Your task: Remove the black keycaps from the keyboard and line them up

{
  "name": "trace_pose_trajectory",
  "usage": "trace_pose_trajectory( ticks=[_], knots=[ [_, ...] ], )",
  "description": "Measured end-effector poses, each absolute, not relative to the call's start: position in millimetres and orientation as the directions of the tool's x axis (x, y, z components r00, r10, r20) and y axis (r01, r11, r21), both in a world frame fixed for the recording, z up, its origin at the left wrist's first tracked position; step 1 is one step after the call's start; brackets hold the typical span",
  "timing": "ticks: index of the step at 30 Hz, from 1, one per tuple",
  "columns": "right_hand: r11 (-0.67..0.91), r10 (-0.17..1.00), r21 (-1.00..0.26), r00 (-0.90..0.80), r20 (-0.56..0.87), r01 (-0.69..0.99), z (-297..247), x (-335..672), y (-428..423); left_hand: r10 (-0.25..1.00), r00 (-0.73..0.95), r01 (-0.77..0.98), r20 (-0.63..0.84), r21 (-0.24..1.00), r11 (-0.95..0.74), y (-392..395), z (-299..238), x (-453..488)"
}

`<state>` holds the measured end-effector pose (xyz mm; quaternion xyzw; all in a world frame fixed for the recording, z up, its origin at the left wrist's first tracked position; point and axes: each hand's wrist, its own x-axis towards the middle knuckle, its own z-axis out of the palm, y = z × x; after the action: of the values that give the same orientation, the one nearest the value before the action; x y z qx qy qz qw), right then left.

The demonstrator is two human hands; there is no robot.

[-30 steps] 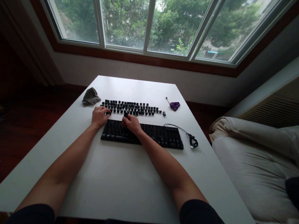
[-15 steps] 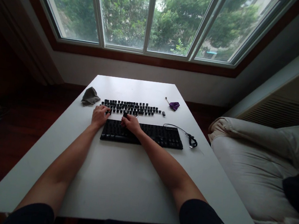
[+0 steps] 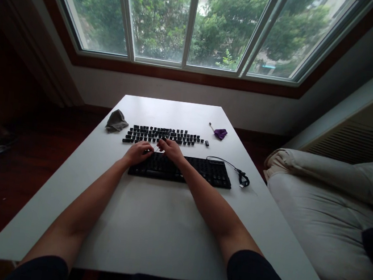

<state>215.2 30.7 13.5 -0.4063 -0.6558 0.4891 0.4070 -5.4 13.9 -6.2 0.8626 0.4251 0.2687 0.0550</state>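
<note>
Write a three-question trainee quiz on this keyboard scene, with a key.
1. True or false: the loose keycaps lie between the keyboard and the window.
2. The purple cloth lies on: A) the sofa; B) the white table; C) the keyboard.
3. Which is nearer the gray cloth, the left hand or the right hand?

Key: 1. True. 2. B. 3. The left hand.

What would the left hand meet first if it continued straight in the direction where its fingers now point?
Probably the thin wire-like piece that shows between the left hand and the right hand, then the right hand itself. Depth is unclear, so the left hand may already touch the piece.
</note>
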Motion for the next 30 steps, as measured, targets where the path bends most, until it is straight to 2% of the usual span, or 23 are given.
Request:
trace_pose_trajectory(
  ticks=[4, 7, 8, 13, 21, 24, 30],
  knots=[
    [0.277, 0.867, -0.922, -0.483, 0.119, 0.271, 25.4, 226.5, 28.6, 0.756, 0.524, 0.693, 0.392, 0.32, -0.646, 15.0, -8.4, -7.3],
    [0.339, 0.722, -0.89, -0.691, 0.038, 0.305, 32.7, 231.0, 22.8, 0.758, 0.518, 0.717, 0.397, 0.281, -0.638, 15.7, -7.4, -8.5],
    [0.365, 0.701, -0.878, -0.712, 0.041, 0.309, 34.9, 231.5, 20.6, 0.758, 0.514, 0.729, 0.402, 0.261, -0.632, 16.0, -6.9, -8.4],
    [0.448, 0.719, -0.819, -0.689, 0.091, 0.359, 39.9, 231.2, 14.4, 0.761, 0.497, 0.767, 0.417, 0.198, -0.61, 16.8, -6.6, -6.3],
    [0.386, 0.693, -0.832, -0.721, -0.023, 0.398, 34.1, 232.8, 13.5, 0.761, 0.505, 0.76, 0.407, 0.207, -0.615, 16.8, -6.8, -5.5],
    [0.429, 0.694, -0.814, -0.72, 0.018, 0.393, 34.7, 228.8, 10.8, 0.765, 0.504, 0.762, 0.401, 0.211, -0.612, 15.1, -4.0, -5.2],
    [0.595, 0.704, -0.67, -0.691, 0.167, 0.444, 34.6, 223.1, -1.8, 0.781, 0.491, 0.764, 0.387, 0.24, -0.599, 12.6, -2.5, -4.6]
  ],
)
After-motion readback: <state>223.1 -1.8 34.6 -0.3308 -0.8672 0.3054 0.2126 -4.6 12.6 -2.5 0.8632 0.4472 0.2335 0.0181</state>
